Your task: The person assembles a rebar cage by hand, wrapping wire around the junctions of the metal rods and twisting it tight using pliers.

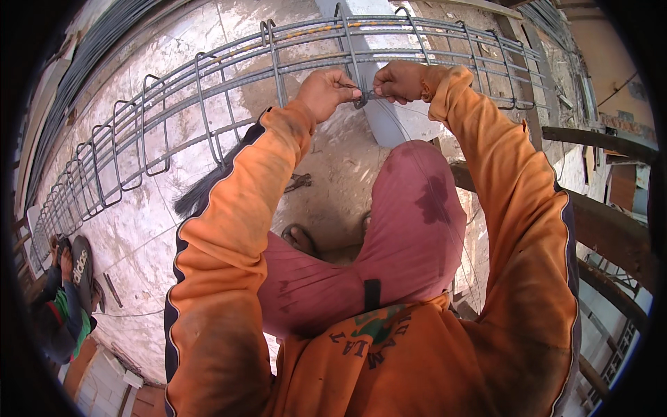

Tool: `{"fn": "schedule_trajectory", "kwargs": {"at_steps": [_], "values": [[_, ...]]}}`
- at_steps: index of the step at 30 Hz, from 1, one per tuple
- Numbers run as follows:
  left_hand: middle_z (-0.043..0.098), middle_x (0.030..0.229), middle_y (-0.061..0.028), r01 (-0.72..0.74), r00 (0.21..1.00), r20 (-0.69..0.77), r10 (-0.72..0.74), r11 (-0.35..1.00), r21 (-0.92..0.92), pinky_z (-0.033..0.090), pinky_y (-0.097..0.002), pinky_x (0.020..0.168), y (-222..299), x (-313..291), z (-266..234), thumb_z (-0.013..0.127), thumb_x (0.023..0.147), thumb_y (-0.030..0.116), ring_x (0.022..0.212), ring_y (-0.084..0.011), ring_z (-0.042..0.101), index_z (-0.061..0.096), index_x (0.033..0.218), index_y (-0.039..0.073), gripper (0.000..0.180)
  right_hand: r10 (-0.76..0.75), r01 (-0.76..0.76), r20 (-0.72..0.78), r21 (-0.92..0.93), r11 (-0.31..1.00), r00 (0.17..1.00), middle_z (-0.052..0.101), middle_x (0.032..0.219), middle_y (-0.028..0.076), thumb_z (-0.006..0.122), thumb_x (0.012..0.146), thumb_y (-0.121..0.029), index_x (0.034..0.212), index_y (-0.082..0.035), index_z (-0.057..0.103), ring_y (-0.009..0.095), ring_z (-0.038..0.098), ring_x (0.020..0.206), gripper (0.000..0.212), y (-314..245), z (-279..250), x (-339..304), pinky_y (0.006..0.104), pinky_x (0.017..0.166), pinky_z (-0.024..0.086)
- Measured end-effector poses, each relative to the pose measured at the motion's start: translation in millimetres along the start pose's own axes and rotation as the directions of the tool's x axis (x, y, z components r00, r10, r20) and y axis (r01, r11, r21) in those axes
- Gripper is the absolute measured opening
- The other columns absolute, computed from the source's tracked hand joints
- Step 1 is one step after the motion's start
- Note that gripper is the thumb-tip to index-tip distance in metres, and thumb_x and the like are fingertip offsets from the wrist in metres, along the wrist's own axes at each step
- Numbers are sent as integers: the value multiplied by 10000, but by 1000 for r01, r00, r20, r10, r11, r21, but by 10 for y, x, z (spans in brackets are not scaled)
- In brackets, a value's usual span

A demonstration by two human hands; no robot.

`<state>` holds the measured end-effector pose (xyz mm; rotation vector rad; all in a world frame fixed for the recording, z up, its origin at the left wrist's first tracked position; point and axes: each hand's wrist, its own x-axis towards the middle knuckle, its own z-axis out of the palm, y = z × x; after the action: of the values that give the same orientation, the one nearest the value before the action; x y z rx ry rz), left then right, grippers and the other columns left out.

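A long cage of steel reinforcing bars (306, 64) with square stirrups runs across in front of me. My left hand (324, 94) is closed in a pinch on thin tie wire beside the lower corner of a stirrup (352, 52). Just right of that corner, my right hand (403, 81) is closed with its fingertips on the wire at the same joint. Thin loose wires (434, 179) trail down from there past my right knee. The far ends of the wire are hidden by my fingers.
A bundle of dark tie wires (196, 194) lies by my left forearm. A small dark tool (299, 182) rests on the ground. Under the cage stands a pale block (382, 124). Another person (66, 299) works at far left. Wooden beams (604, 226) stand at right.
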<state>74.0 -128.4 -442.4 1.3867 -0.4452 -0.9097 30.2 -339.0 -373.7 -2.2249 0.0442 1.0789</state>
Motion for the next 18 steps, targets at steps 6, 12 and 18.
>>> {"fn": "schedule_trajectory", "kwargs": {"at_steps": [6, 12, 18], "values": [[650, 720, -34, -8, 994, -110, 27, 986, 168, 445, -262, 608, 8, 51, 29, 761, 779, 108, 640, -89, 545, 660, 798, 16, 137, -228, 159, -173, -341, 926, 958, 614, 706, 121, 551, 925, -198, 901, -28, 593, 255, 604, 617, 177, 82, 126, -87, 382, 589, 466], [603, 670, -10, 68, 984, -175, -36, 981, 180, 411, -276, 572, -69, 100, -32, 771, 770, 150, 608, -99, 492, 666, 792, 38, 155, -402, 255, -186, -525, 812, 897, 637, 792, 182, 547, 924, -197, 933, -38, 601, 369, 610, 768, 168, 101, 214, -127, 431, 692, 476], [623, 685, -38, 49, 993, -120, -16, 958, 281, 432, -298, 588, 190, 143, 109, 771, 744, 142, 611, -139, 527, 672, 783, 40, 147, -335, 212, -273, -397, 893, 902, 653, 797, 182, 545, 907, -167, 942, -39, 620, 386, 624, 761, 152, 140, 426, -253, 446, 695, 495]]}}
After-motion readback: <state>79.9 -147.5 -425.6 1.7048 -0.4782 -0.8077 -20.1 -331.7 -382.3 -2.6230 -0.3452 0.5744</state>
